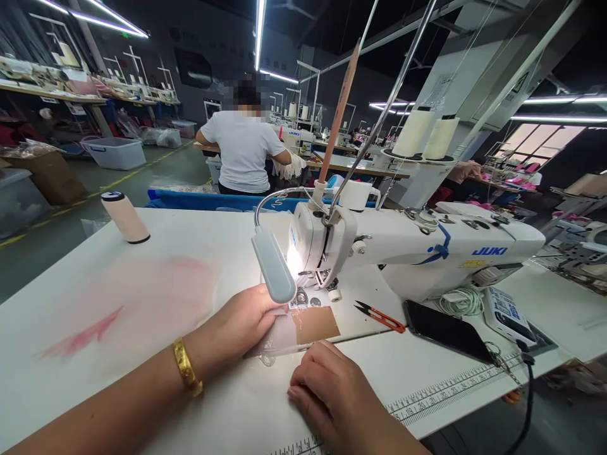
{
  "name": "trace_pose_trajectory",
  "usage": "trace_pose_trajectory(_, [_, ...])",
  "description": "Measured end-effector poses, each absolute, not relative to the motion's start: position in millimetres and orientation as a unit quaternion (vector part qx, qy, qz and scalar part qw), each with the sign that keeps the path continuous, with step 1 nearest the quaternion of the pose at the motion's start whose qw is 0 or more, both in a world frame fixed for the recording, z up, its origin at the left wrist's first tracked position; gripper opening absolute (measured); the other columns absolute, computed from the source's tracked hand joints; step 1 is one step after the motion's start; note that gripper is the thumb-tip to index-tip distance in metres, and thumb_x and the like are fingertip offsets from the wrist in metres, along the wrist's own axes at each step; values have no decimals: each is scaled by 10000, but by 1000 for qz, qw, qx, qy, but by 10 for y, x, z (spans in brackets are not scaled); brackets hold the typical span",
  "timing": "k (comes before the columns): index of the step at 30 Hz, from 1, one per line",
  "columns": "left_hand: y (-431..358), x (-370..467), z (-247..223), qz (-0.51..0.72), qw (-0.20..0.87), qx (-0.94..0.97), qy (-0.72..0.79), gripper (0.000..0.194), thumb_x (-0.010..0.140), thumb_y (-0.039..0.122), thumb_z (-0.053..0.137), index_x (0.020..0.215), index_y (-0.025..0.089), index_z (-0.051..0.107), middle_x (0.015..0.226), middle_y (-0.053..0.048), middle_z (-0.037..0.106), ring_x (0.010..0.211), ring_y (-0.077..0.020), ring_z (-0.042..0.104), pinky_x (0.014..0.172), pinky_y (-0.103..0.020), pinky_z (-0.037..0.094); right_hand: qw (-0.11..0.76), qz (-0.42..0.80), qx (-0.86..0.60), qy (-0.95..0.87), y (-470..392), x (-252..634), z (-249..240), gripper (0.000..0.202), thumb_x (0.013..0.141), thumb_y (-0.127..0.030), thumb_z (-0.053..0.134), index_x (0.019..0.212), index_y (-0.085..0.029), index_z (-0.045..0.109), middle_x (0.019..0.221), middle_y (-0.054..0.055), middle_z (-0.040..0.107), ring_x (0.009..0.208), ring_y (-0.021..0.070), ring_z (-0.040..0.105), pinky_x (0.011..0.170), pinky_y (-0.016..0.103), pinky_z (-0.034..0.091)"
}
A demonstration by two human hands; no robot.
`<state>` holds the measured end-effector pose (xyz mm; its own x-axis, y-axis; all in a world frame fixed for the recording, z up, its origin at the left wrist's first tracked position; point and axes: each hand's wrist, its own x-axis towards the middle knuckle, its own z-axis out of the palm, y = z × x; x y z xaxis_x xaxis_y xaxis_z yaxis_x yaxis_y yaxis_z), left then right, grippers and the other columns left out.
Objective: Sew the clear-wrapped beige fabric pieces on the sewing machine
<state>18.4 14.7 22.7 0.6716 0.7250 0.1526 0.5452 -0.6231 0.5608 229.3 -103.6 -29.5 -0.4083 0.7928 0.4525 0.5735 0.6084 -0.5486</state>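
Observation:
Beside the needle area of a white sewing machine (403,237), my left hand (244,319) pinches a thin pale pink piece of fabric (279,332); the lamp head (274,265) hides part of its fingertips. A brown patch (317,324) lies on the machine bed just right of the fabric. My right hand (329,388) rests on the white table near the front edge of the bed, its fingers curled together; whether anything is under them is hidden. Clear film or thread trails below the fabric.
Orange-handled snips (380,316), a black phone (446,328), a coiled cable (459,301) and a white control box (509,316) lie to the right. A thread cone (126,218) stands at the back left. A person in a white shirt (244,148) sits ahead.

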Motion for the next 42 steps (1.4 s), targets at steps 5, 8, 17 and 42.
trace_pose_trajectory(5, [135,167,216,178,233,872,391,288,939,259,395,998,231,676,963,-41,694,845,-231,652,761,-334,530,349,148,-411,-829,-1025,2249,-317,123,1001,-128,594,908,-208,606,852,13,624,783,174,537,671,272,408])
trace_pose_trajectory(8, [132,139,189,176,193,867,423,262,952,300,449,1090,204,650,980,-68,702,836,-259,650,760,-378,548,354,143,-411,-828,-1016,2243,-337,117,995,-131,599,906,-207,609,852,14,627,774,173,527,666,270,404])
trace_pose_trajectory(17, [53,158,162,226,6,936,268,367,1047,180,388,899,203,723,921,-86,656,826,-247,548,711,-370,415,350,148,-416,-826,-1015,2256,-358,125,1010,-159,590,900,-214,616,854,21,634,791,187,541,676,277,424])
trace_pose_trajectory(42, [-25,171,81,134,59,947,285,256,1035,184,479,925,199,709,988,-70,655,705,-180,528,651,-315,372,270,148,-405,-861,-678,2517,-52,189,1064,-163,546,1185,-216,681,1002,56,638,928,218,575,802,325,515])
